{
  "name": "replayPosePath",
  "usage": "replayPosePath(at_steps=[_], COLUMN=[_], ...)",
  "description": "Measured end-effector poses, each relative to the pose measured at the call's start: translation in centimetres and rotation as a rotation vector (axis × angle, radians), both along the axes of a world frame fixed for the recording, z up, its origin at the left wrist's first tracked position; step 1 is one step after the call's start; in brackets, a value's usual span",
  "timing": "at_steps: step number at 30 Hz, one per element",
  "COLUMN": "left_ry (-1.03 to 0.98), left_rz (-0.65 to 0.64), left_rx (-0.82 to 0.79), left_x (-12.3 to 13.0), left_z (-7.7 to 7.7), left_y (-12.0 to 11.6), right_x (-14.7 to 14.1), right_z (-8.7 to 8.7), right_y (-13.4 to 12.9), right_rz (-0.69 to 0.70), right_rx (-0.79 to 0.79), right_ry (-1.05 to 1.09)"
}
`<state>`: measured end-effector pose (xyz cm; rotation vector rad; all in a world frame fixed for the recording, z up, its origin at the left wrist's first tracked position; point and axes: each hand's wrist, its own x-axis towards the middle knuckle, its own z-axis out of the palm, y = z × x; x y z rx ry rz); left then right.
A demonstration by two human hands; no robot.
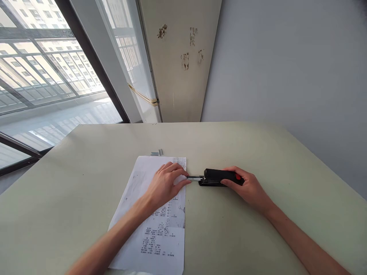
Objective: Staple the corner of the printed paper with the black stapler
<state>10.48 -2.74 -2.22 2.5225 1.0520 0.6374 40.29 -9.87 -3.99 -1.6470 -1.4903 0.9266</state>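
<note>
A black stapler (pixel 213 175) with a red spot on its side lies over the pale table, to the right of the printed paper (pixel 162 236). My right hand (pixel 252 188) grips its rear end, thumb at the near side and fingers over the far side. From the stapler's left end a metal staple tray (pixel 196 178) sticks out. The thumb and fingers of my left hand (pixel 164 181) are closed on the tip of that tray. My left hand and forearm pass over the paper and cover part of its text.
Small strips of staples (pixel 155 153) lie just beyond the paper's far edge. The table (pixel 243 236) reaches back to a beige panel (pixel 180 91) and a grey wall (pixel 281 68). Windows (pixel 43 65) stand at the left.
</note>
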Motion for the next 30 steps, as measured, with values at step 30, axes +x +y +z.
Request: replayPosePath(at_steps=[30], left_ry=[0.25], left_rz=[0.593], left_rx=[0.12], left_x=[-4.2], left_z=[0.0], left_y=[10.0], right_x=[-0.4], right_z=[0.7], right_y=[-0.2], right_rz=[0.052], right_rx=[0.012], right_ry=[0.029])
